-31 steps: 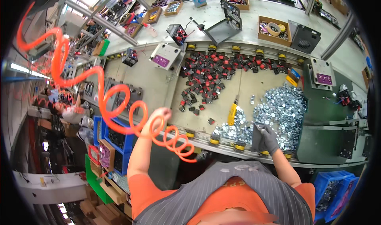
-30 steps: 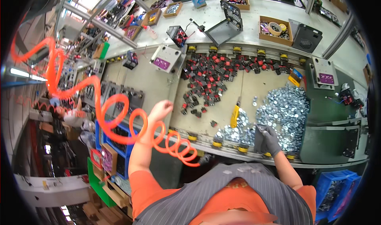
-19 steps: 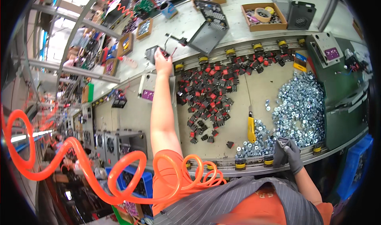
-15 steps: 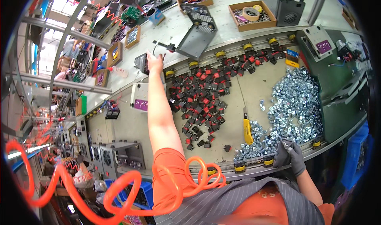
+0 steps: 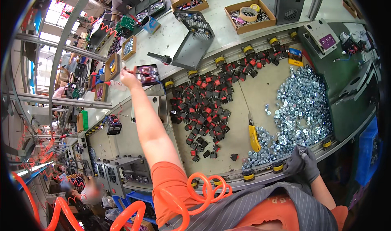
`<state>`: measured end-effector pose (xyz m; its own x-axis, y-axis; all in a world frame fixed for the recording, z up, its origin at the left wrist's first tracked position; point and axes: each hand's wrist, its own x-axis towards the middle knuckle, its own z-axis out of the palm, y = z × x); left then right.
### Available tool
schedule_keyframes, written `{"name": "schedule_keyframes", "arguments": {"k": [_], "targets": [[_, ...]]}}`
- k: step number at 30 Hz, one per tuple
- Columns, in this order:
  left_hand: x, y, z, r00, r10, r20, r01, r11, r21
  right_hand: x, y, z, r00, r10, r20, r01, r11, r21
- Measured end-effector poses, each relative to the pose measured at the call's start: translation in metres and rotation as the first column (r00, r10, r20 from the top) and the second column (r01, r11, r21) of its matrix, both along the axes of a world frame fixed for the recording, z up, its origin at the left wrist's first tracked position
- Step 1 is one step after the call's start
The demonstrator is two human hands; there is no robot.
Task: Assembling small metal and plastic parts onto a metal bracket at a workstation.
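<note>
My bare left hand [image 5: 131, 78] is stretched out to the far left, at the left side of an open power supply unit [image 5: 147, 75] with red and purple parts inside. Its fingertips are pinched together; what they hold, if anything, is too small to make out. A bent dark metal case [image 5: 190, 47] stands just right of the unit. My right hand [image 5: 310, 166], in a grey glove, is closed around a crumpled grey cloth piece [image 5: 294, 161] at the bench's near edge. Beside it lie a heap of silvery screws [image 5: 303, 108] and a yellow cutter [image 5: 254, 138].
Black and red rocker switches [image 5: 207, 104] cover the middle of the roller line. A carton with tape rolls [image 5: 249, 16] is at the back. Near the left hand stands a bottle with a red cap [image 5: 117, 85]. An orange coiled hose [image 5: 175, 202] crosses my left arm.
My left hand has moved left, away from the dark metal case. The power supply unit now shows its open inside. My right hand still holds the grey cloth; the view has shifted slightly.
</note>
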<state>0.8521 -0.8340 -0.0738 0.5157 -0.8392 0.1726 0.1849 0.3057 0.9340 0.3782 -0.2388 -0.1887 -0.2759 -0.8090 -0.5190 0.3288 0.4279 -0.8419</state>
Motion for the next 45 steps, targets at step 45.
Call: {"name": "schedule_keyframes", "arguments": {"k": [45], "targets": [[0.150,0.384,-0.009,-0.057,0.420,0.906,-0.547,0.746,-0.380,-0.203,-0.033,-0.034,0.511,-0.317,-0.799,0.057,0.940,-0.336]]}}
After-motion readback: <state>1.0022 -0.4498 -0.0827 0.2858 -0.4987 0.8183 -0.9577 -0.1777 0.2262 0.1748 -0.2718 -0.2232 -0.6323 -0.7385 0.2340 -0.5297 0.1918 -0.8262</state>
